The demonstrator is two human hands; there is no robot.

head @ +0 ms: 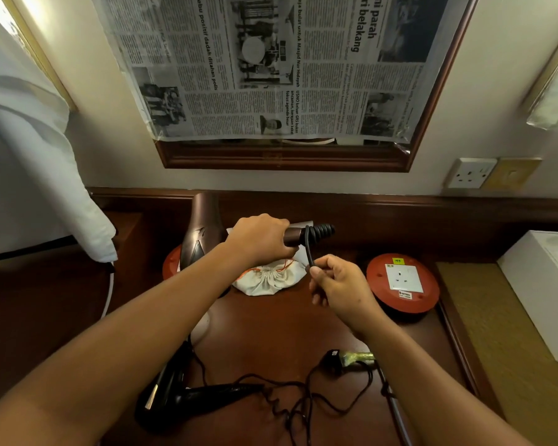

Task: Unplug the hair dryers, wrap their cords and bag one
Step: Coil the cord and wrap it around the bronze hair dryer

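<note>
Fingers of the left hand [261, 237] wrap the handle of the bronze hair dryer [203, 235], held above the dark wooden worktop [271, 323] — that grip is clamped tight. The right hand [339, 286] pinches the dryer's black cord [309, 246], one loop lying round the handle end. Beneath them sits a white drawstring bag [268, 280], cinched. Near the front edge lies a black hair dryer [187, 397] — its cord [303, 403] loose, plug [334, 360] free. A red socket reel [403, 283] sits to the right.
</note>
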